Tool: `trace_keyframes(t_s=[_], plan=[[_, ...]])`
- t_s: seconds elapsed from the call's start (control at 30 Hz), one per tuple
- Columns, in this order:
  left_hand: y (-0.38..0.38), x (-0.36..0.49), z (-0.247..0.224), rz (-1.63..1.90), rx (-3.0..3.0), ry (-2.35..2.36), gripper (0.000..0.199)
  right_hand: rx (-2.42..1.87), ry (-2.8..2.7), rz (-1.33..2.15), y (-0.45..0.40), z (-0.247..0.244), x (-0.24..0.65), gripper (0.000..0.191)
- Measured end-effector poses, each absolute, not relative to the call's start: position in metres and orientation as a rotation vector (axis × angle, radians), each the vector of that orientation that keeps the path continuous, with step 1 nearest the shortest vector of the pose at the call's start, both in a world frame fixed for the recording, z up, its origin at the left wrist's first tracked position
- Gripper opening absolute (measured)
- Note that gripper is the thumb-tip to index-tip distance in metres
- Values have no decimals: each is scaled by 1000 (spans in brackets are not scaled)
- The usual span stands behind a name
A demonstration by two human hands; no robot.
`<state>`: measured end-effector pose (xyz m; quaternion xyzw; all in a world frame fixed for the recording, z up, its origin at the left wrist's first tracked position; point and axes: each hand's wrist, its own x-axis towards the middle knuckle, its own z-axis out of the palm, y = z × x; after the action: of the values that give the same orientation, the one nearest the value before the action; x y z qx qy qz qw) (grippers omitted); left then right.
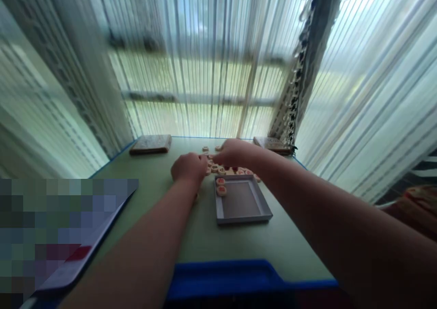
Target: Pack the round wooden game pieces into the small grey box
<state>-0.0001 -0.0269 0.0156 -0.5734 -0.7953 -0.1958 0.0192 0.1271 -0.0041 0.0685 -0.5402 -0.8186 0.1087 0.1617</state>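
Note:
A loose heap of round, pale xiangqi pieces [221,170] with printed marks lies on the green table behind a shallow grey box. My left hand [189,167] is curled closed at the heap's left side; what its fingers hold, if anything, is hidden. From the right, my right hand [237,153] reaches over the pieces, its fingers bent together and touching down close to my left fingertips. Whether a piece sits between them cannot be made out. Inside the grey box [244,220], two red-marked pieces [221,190] line the left wall, one behind the other.
A flat box [150,144] rests at the table's far left, and another [272,145] at the far right. A tablet-like flat object [73,270] stands at the near left. The green table [205,240] has a blue front edge. Sheer curtains [205,72] hang behind.

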Motion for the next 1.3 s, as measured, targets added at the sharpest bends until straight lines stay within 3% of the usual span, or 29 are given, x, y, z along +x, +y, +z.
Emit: trace_keyframes(t_s=[0.27,0.6,0.93,1.17,1.3], plan=[[-18,0,13,-654,-1709,-2523,41,-1475,-1948,-33,-21,27,213,28],[-18,0,23,-567,-1797,-2527,39,-1407,-2100,77,-3,12,231,30],[4,-2,36,-473,-1923,-2628,32,-1071,-2401,246,-18,17,214,23],[-5,-6,24,-635,-1827,-2384,42,-1080,-2329,197,-17,17,214,24],[-5,-7,18,-622,-2018,-2138,34,-1095,-2351,220,-11,13,217,26]])
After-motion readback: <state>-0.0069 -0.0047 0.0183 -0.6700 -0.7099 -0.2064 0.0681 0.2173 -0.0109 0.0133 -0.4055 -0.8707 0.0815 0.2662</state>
